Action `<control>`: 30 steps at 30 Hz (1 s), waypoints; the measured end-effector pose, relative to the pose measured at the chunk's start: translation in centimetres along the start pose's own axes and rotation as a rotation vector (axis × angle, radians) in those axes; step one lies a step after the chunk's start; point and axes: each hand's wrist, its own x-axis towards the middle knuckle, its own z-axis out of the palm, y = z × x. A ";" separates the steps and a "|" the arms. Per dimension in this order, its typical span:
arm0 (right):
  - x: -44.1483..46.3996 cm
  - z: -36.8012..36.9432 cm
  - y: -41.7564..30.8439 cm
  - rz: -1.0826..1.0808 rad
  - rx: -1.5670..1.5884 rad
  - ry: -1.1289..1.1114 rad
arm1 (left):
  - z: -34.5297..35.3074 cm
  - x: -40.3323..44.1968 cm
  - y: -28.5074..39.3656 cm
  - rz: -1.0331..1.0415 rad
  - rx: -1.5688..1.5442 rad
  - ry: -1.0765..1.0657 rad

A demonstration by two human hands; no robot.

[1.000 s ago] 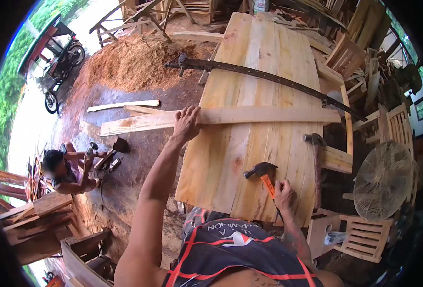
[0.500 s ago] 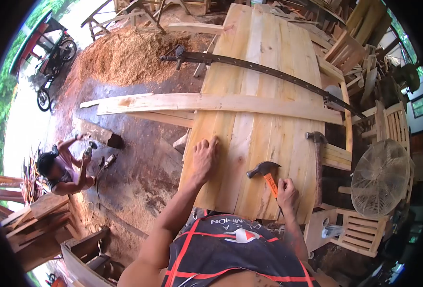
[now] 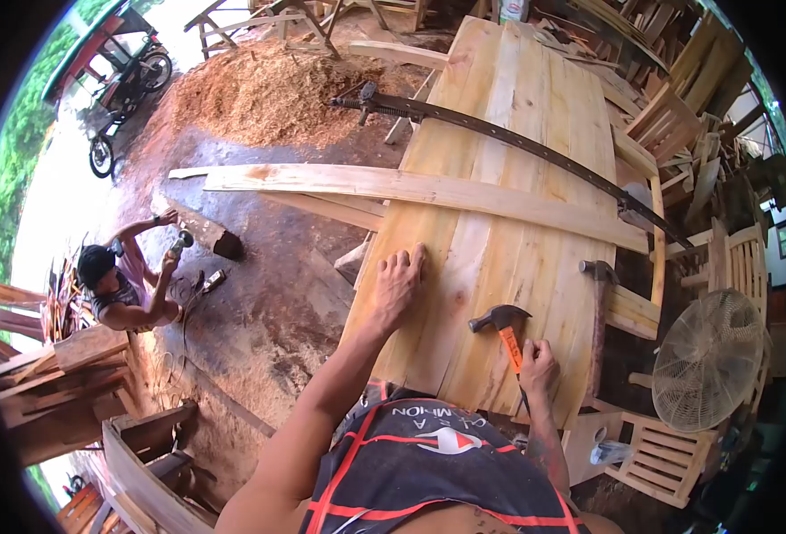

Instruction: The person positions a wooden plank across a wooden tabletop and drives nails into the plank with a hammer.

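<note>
My left hand point(image 3: 399, 283) lies on the panel of pale wooden boards point(image 3: 464, 258), palm down with its fingers stretched out. Over the right part of the same panel is my right hand point(image 3: 540, 367), its fingers curled closed; whatever they may hold is hidden. Just left of that hand lies a claw hammer point(image 3: 507, 343) with an orange and black handle, its head pointing away from me. Whether the hand touches the handle I cannot tell. A second hammer point(image 3: 598, 271) with a dark handle rests along the panel's right edge.
A long loose board point(image 3: 322, 181) and a metal bar clamp point(image 3: 517, 141) cross the panel. At the right stand a fan point(image 3: 707, 360) and a slatted wooden chair point(image 3: 669, 449). A co-worker point(image 3: 130, 280) crouches left with a power tool point(image 3: 182, 240). Sawdust point(image 3: 259, 98) is heaped beyond.
The view has shifted, so the scene sits a little further right. Both my hands keep their places on the panel. The co-worker's arms have moved slightly.
</note>
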 end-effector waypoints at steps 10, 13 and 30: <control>-0.1 -0.3 0.5 -0.037 0.071 -0.046 | -0.8 -2.9 0.3 -0.025 -0.054 -0.027; 0.1 -0.8 0.4 -0.031 0.070 -0.090 | -3.1 -8.4 1.6 -0.025 -0.104 -0.081; -0.4 0.8 1.6 -0.349 -0.060 -0.052 | -3.4 -13.7 1.8 -0.050 -0.071 -0.129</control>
